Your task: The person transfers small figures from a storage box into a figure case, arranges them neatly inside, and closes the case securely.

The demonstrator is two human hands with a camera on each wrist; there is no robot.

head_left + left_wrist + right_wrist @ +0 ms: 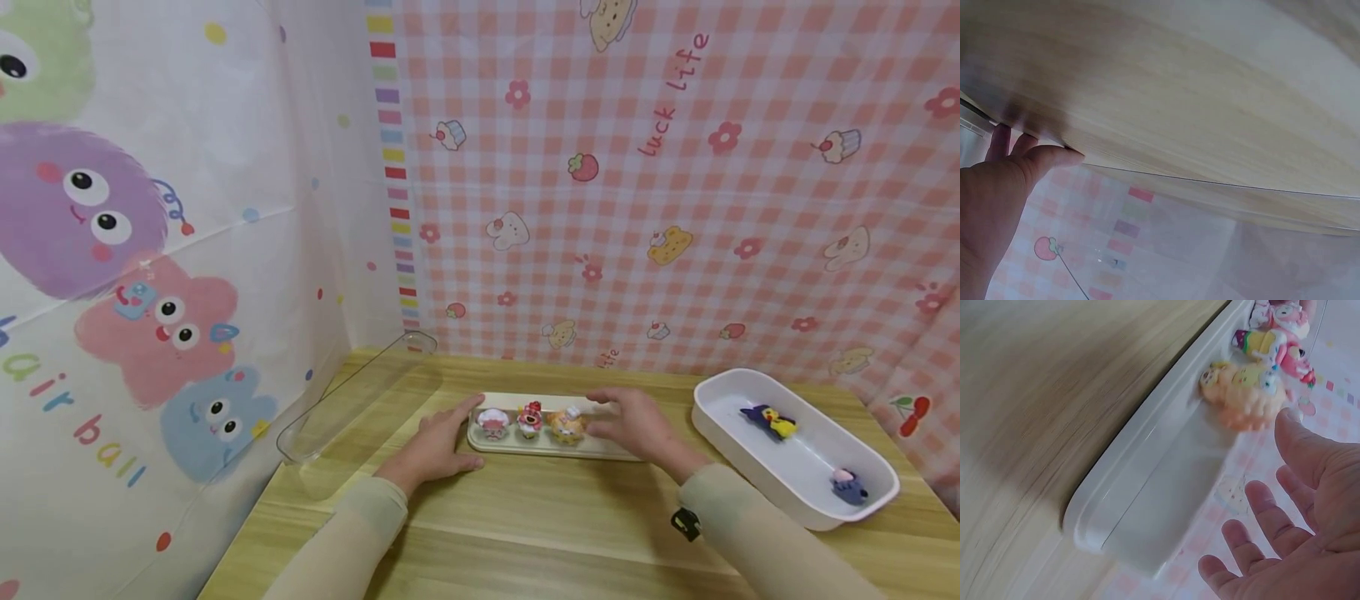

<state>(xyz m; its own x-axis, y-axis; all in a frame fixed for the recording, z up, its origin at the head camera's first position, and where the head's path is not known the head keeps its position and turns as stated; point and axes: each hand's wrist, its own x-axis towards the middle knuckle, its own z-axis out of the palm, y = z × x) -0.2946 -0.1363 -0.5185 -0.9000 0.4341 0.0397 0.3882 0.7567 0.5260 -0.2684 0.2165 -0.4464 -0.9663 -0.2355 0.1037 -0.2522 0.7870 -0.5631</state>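
A long cream tray [525, 452] holds three small figurines standing in a row toward its left end. They are a pink-and-white figurine [492, 424], a red-and-white figurine [529, 420] and an orange fluffy figurine [567, 426]. My left hand [438, 446] is at the tray's left end, fingertips right at its corner and thumb spread apart on the near side. Over the right part of the tray hovers my right hand [637, 425], fingers spread with nothing held. In the right wrist view its thumb [1297, 440] points close to the orange figurine [1250, 400].
To the right stands a white plastic bin [780, 483] with a dark-and-yellow figurine [768, 421] and a blue-grey figurine [849, 486] inside. A clear plastic cover [360, 408] lies on the wooden table [480, 533] at the left. Printed cloths hang behind and left.
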